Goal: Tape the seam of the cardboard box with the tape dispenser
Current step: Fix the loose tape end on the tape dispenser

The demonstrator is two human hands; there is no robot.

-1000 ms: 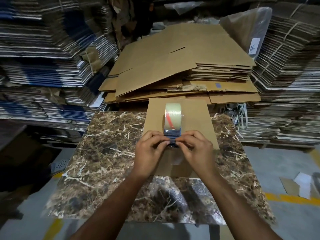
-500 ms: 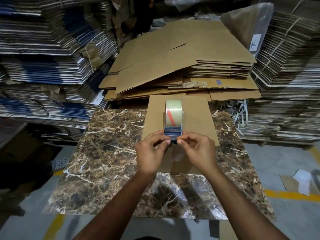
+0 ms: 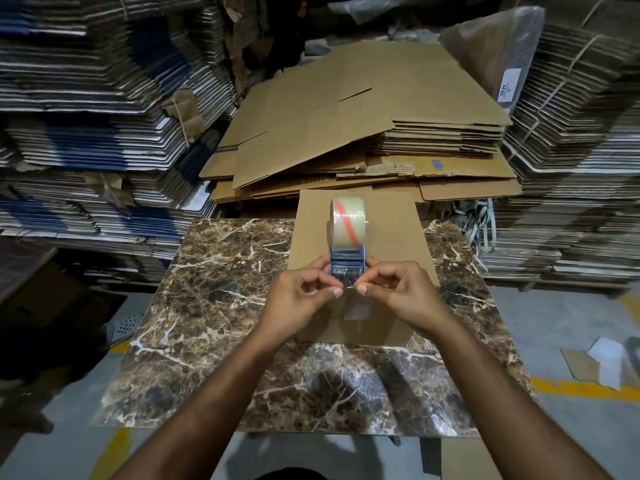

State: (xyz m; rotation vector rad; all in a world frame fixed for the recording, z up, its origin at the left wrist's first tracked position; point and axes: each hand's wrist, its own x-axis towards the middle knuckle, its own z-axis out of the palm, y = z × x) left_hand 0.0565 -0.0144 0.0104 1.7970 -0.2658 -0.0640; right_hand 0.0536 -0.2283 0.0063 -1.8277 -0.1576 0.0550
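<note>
A brown cardboard box [image 3: 394,230] stands on the marble-patterned table [image 3: 214,306]. On its top sits a tape dispenser [image 3: 347,237] with a roll of clear tape and a blue metal front. My left hand [image 3: 298,303] and my right hand [image 3: 401,296] meet at the dispenser's near end. Thumb and forefinger of each hand pinch the loose end of the clear tape [image 3: 348,284], pulled out over the box's near edge. A short strip of clear tape [image 3: 356,311] shows on the box's near face, below my fingers.
Flattened cardboard sheets [image 3: 363,133] lie stacked right behind the table. Tall bundles of flat cartons [image 3: 86,133] rise at the left and more bundles [image 3: 581,168] at the right. Grey floor with a yellow line [image 3: 581,388] and paper scraps [image 3: 602,362] lies at the right.
Both hands have slid slightly toward me along the dispenser's front, drawing the tape end out past the blue blade. The dispenser stays on the box top.
</note>
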